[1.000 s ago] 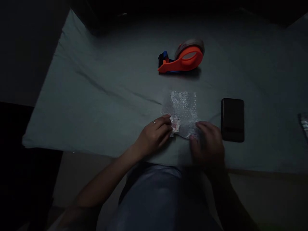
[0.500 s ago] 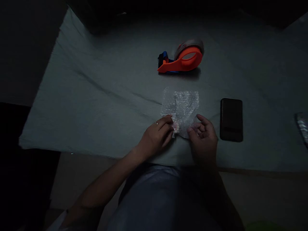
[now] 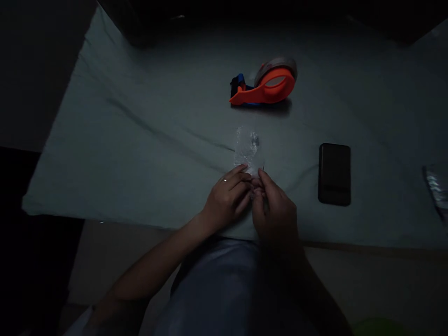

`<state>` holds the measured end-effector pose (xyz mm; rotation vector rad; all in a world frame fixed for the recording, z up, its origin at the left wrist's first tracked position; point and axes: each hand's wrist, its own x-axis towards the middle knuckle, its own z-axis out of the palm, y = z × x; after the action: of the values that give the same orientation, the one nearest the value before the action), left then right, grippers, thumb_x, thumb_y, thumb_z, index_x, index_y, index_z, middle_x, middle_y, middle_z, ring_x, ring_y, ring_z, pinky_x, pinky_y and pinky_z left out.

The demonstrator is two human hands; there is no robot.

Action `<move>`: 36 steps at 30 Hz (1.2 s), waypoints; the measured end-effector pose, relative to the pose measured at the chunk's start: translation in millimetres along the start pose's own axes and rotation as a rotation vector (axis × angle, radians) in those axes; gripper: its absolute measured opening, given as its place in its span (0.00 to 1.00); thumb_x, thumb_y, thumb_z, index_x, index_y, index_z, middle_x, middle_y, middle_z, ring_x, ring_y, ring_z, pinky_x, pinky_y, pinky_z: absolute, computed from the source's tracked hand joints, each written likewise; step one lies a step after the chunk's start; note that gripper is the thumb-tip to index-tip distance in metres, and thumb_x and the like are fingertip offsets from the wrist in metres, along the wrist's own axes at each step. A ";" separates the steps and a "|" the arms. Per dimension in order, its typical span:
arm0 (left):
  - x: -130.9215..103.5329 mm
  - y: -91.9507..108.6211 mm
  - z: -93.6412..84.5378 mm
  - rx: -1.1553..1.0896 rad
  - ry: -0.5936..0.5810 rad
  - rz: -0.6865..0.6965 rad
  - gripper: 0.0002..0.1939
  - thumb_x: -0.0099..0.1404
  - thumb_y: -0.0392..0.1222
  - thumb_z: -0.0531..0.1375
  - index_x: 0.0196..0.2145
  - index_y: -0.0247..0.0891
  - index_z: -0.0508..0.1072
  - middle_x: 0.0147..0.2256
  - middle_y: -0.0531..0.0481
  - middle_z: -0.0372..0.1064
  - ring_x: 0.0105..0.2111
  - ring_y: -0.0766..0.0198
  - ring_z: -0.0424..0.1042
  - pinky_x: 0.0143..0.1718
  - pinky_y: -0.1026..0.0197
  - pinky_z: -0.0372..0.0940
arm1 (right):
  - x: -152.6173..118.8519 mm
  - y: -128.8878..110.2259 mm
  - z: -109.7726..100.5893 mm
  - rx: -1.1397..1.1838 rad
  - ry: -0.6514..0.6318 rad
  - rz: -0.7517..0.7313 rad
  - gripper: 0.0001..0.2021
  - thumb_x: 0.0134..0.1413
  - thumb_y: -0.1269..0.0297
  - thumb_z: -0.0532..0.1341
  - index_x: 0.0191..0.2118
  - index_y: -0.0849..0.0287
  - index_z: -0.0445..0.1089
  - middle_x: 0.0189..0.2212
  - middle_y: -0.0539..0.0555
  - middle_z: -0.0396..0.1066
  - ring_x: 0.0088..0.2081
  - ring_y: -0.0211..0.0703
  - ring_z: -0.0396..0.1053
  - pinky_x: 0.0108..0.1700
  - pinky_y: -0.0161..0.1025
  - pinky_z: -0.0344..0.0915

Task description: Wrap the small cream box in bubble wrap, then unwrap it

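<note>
A small piece of clear bubble wrap point(image 3: 246, 147) lies on the cloth-covered table in front of me, its lower end between my hands. My left hand point(image 3: 229, 193), with a ring on one finger, has its fingers bent over the wrap's lower left part. My right hand point(image 3: 275, 200) pinches the wrap's lower right edge, its thumb and fingertips close to the left fingers. Any object inside the wrap is hidden by the fingers and the dim light.
An orange and blue tape dispenser point(image 3: 266, 88) with a roll of tape lies beyond the wrap. A dark, phone-like rectangular object point(image 3: 334, 174) is to the right. A shiny silvery item point(image 3: 437, 189) sits at the far right of the pale cloth point(image 3: 140, 177).
My right hand has moved left, close to my left hand. The right part of the bubble wrap is no longer spread out, so the visible wrap is narrower.
</note>
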<state>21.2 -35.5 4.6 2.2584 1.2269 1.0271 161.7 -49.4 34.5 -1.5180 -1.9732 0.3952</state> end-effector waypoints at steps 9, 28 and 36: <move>10.3 -12.5 -15.9 -0.175 0.012 -0.066 0.11 0.64 0.29 0.52 0.41 0.37 0.71 0.39 0.45 0.73 0.43 0.62 0.72 0.46 0.55 0.68 | -11.6 11.7 3.4 0.002 -0.078 -0.190 0.24 0.58 0.78 0.48 0.59 0.60 0.62 0.42 0.58 0.75 0.42 0.45 0.69 0.45 0.44 0.71; 40.5 -41.3 11.7 -0.042 0.032 -0.066 0.17 0.71 0.39 0.48 0.40 0.31 0.75 0.35 0.44 0.72 0.42 0.60 0.67 0.50 0.55 0.62 | -9.8 24.4 15.9 0.034 0.023 -0.264 0.18 0.54 0.80 0.54 0.50 0.62 0.66 0.42 0.60 0.75 0.52 0.46 0.69 0.54 0.46 0.68; 34.4 -49.0 17.0 -0.094 0.030 -0.119 0.18 0.72 0.41 0.47 0.41 0.32 0.76 0.35 0.44 0.71 0.43 0.60 0.67 0.50 0.54 0.62 | -3.1 31.5 7.7 0.036 -0.050 -0.323 0.13 0.54 0.75 0.57 0.46 0.64 0.68 0.49 0.66 0.71 0.52 0.52 0.68 0.53 0.49 0.69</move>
<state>18.6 20.6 -22.4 2.0806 1.2813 1.0549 181.4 -41.9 9.7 -1.1493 -2.1908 0.3312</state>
